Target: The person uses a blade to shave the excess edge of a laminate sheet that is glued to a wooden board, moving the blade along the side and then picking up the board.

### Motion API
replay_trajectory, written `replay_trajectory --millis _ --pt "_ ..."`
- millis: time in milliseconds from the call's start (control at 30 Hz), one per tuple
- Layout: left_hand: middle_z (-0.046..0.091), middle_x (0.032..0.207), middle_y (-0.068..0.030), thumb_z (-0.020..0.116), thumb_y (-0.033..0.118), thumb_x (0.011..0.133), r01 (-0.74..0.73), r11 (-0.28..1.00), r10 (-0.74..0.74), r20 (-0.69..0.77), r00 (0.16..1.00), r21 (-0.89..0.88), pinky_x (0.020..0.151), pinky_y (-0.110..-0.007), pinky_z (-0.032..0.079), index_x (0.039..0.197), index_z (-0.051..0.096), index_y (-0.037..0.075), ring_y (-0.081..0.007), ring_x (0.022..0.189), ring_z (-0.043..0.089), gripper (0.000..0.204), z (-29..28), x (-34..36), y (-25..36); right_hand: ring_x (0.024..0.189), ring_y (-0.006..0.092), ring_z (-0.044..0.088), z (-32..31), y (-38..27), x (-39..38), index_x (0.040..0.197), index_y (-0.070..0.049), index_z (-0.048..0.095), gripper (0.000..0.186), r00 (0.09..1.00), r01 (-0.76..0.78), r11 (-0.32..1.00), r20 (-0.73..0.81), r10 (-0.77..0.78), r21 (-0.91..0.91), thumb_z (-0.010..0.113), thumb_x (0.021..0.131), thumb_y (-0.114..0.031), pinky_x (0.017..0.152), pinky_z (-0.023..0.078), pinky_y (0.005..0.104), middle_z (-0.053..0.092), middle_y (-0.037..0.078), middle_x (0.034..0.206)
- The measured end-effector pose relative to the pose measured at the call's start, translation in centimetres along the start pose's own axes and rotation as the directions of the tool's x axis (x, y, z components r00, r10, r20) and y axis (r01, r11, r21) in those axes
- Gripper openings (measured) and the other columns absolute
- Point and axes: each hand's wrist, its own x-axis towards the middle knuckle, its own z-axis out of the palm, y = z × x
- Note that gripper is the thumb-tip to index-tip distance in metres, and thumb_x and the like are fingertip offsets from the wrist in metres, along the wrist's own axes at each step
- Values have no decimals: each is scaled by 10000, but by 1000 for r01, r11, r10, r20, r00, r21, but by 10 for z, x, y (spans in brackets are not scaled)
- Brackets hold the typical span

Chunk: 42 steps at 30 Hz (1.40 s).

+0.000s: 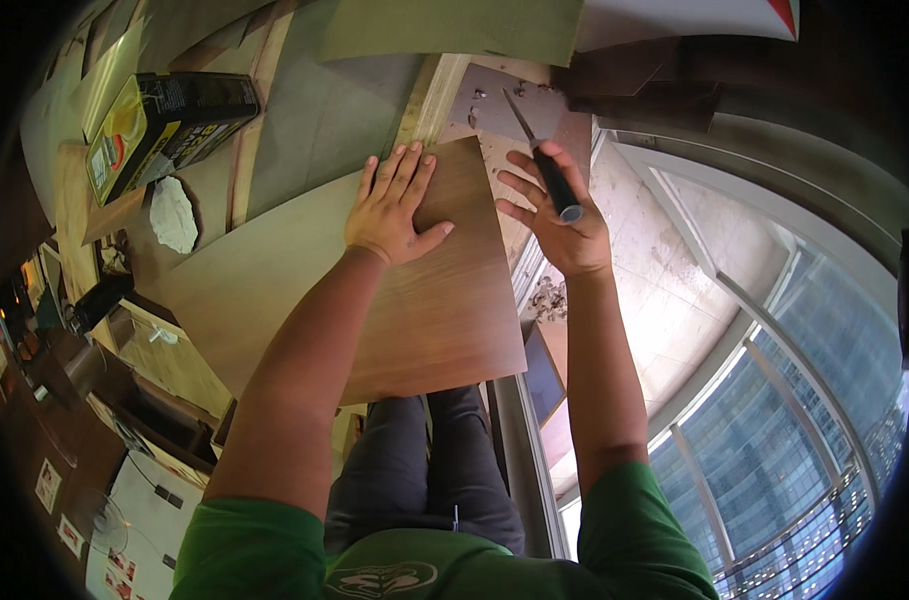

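Observation:
My left hand (392,208) lies flat, fingers spread, on the far end of a brown wood-grain board (429,310) that rests across my lap and the surface ahead. My right hand (557,215) hovers just past the board's right edge and holds a screwdriver (544,160) with a dark handle, its metal shaft pointing away toward a grey plate with small screws (499,100). A pale wooden strip (432,98) runs ahead of my left fingertips.
A yellow and black box (164,125) lies at the upper left, with a crumpled white cloth (172,215) below it. Green sheets (444,28) lie at the top. To the right a window frame (734,300) opens onto glass far below.

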Motion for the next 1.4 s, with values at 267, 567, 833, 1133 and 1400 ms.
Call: replay_trajectory --millis 267,567,833,1133,1400 --pt "226 1695 -120 614 640 870 -27 999 27 -17 999 18 1270 -538 100 1625 268 129 -294 1574 177 975 3 4 2 1330 288 542 -13 16 15 1461 -91 419 697 982 -118 882 -185 36 -457 566 795 54 1108 421 423 570 180 1412" --pt "211 1701 -118 605 648 875 -20 999 20 -1 1000 28 1269 -538 92 1633 246 132 -299 1576 166 984 3 3 1 1356 329 540 6 7 -1 1432 -63 457 679 989 -81 747 -148 -24 -660 504 757 -6 1077 450 416 527 242 1476" --pt "223 1699 -115 595 661 881 -17 999 17 2 1000 27 1269 -535 92 1630 257 143 -278 1579 171 971 2 4 3 878 269 720 24 -17 -34 1245 -15 599 320 916 -198 872 -401 3 -447 489 1028 -223 712 577 357 717 272 1054" --pt "215 1703 -93 571 687 883 4 1000 -5 32 999 13 1276 -532 91 1629 265 156 -273 1579 167 965 -1 3 2 569 167 612 49 -4 -49 1394 -6 477 478 849 -419 730 -519 103 -540 624 943 -68 507 503 305 621 113 861" --pt "228 1698 -90 539 705 893 12 1000 -12 19 1000 -1 1279 -524 96 1615 304 151 -264 1573 185 940 -4 3 2 511 168 582 75 -3 -14 1431 23 444 450 871 -491 295 -463 161 -820 538 1021 -137 507 490 334 604 118 726"
